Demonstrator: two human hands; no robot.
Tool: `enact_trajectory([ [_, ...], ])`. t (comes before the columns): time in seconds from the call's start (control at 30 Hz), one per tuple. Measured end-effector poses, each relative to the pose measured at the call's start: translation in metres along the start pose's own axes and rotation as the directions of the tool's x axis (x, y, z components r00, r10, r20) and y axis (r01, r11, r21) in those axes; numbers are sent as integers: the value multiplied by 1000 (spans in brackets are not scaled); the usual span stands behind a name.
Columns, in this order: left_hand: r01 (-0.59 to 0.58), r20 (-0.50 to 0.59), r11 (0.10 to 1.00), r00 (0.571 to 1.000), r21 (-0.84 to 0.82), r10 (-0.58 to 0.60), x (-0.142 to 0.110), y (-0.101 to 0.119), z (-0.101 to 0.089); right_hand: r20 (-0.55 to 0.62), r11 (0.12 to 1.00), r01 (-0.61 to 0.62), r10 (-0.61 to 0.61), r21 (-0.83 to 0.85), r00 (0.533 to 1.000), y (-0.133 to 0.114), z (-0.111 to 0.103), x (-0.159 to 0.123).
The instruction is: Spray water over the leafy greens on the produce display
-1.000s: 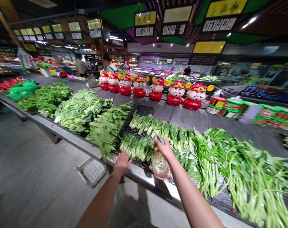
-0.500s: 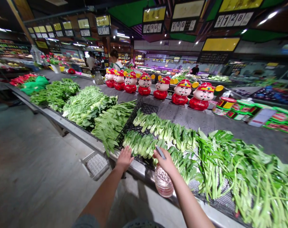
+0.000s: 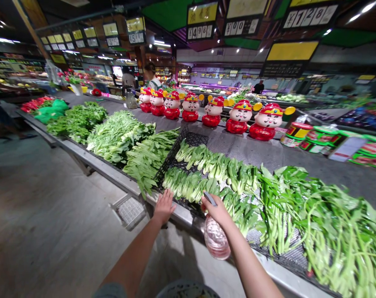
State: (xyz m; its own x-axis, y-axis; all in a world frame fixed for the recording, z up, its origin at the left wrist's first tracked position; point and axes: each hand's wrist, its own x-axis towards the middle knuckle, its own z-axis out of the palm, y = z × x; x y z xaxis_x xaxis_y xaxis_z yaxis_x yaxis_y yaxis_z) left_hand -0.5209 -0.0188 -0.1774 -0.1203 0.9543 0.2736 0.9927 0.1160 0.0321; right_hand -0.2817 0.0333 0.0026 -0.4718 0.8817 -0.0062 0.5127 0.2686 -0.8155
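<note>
My right hand (image 3: pixel 215 208) is wrapped round the grey-topped head of a clear pinkish spray bottle (image 3: pixel 216 239), held upright over the front edge of the vegetable stand. Right beside it lie two rows of small bok choy (image 3: pixel 188 185) on black mesh. My left hand (image 3: pixel 165 205) rests with fingers spread on the stand's metal front rail (image 3: pixel 188 215), at the near corner of a black plastic crate (image 3: pixel 169 159). It holds nothing. To the right of the bottle, long-stemmed leafy greens (image 3: pixel 324 231) glisten as if wet.
Bundles of flat green leaves (image 3: pixel 150 155) and other greens (image 3: pixel 113 134) fill the stand leftward. Red figurines (image 3: pixel 265 122) line the back, with packaged tubs (image 3: pixel 318 138) to their right. A grey crate (image 3: pixel 128 210) sits on the floor below. A round container (image 3: pixel 188 289) shows at the bottom edge.
The view has swung left, so the stand sits further right in the picture. The bottle has come back from over the greens to the front edge. My left hand stays at the rail.
</note>
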Motion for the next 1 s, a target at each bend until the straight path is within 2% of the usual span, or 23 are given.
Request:
enact_trajectory([
  [0.13,4,-13,1000,1000,1,-4,-5,2,-3,20,1000,-3,3,20,1000,-4,2,-2],
  [0.3,2,1,1000,1000,-7,-2,-9,1,-5,44,999,16,-17,32,999,-1,16,0],
  [0.5,34,49,999,998,9,-35,-8,1,-5,77,996,-76,73,37,994,11,27,0],
  [0.63,37,79,999,996,16,-38,-6,1,-4,57,996,-62,59,57,997,14,19,-4],
  [0.77,21,59,999,998,25,-22,-1,5,-5,3,996,-44,44,81,999,16,5,-12],
  [1.0,-61,55,998,997,-8,61,14,25,-9,-85,994,-76,82,77,993,24,-16,-30],
])
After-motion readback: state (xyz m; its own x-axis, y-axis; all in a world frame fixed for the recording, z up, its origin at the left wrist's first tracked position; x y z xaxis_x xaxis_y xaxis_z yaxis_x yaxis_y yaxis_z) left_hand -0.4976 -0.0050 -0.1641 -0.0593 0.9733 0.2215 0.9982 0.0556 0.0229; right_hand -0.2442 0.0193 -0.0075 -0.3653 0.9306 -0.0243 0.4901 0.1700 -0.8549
